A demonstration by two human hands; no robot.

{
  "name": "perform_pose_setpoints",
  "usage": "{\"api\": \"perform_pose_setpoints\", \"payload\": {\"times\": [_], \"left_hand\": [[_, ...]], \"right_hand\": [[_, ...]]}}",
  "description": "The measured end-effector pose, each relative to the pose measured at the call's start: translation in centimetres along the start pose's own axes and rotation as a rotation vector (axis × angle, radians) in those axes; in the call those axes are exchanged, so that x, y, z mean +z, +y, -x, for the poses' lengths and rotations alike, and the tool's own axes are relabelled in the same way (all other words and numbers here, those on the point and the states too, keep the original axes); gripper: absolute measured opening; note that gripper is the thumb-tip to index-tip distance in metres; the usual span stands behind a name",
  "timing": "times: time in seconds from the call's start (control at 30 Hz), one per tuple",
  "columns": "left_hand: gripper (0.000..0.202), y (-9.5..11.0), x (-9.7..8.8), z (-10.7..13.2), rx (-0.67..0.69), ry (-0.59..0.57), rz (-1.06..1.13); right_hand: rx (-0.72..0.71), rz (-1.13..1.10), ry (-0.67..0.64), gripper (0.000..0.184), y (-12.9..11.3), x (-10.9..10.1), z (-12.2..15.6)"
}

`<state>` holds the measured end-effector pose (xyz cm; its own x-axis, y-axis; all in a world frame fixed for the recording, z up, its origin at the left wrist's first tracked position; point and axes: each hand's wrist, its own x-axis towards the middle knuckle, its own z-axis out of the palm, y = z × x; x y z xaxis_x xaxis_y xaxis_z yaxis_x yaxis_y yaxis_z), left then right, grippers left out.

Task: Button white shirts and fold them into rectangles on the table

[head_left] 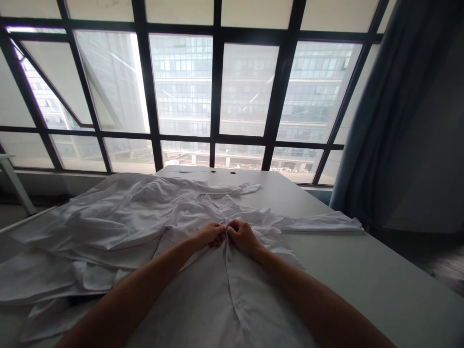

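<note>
Left hand (213, 234) and right hand (243, 236) pinched a white shirt (203, 299) along its front. The shirt lay on a table (355, 270).

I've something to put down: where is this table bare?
The flat white table is bare right of the white buttoned shirt, and beyond the white fabric sleeve, toward the black-framed window. The left is crowded with rumpled white cloth; the left hand and right hand occupy the shirt's middle.

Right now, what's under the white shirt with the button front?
White tabletop shows past the right edge of the shirt and appears to continue beneath it. Anything else under there is covered; can't be seen.
</note>
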<state>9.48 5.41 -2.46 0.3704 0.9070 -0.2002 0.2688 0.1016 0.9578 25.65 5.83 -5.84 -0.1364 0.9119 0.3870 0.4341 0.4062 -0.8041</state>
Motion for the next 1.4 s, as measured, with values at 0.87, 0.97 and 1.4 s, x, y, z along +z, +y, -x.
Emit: {"api": "perform_pose_setpoints", "payload": {"times": [0.87, 0.97, 1.4], "left_hand": [[0.033, -0.2, 0.0, -0.2, 0.019, -0.024, 0.024], [0.037, -0.2, 0.0, -0.3, 0.009, -0.02, 0.034], [0.043, -0.6, 0.2, -0.4, 0.053, 0.016, -0.056]], "right_hand": [[0.006, -0.073, -0.08, 0.014, 0.0, -0.5, -0.1], [0.004, -0.036, -0.064, 0.015, -0.3, -0.4, 0.0], [0.012, -0.029, -0.289, 0.019, 0.3, -1.6, -0.9]]}}
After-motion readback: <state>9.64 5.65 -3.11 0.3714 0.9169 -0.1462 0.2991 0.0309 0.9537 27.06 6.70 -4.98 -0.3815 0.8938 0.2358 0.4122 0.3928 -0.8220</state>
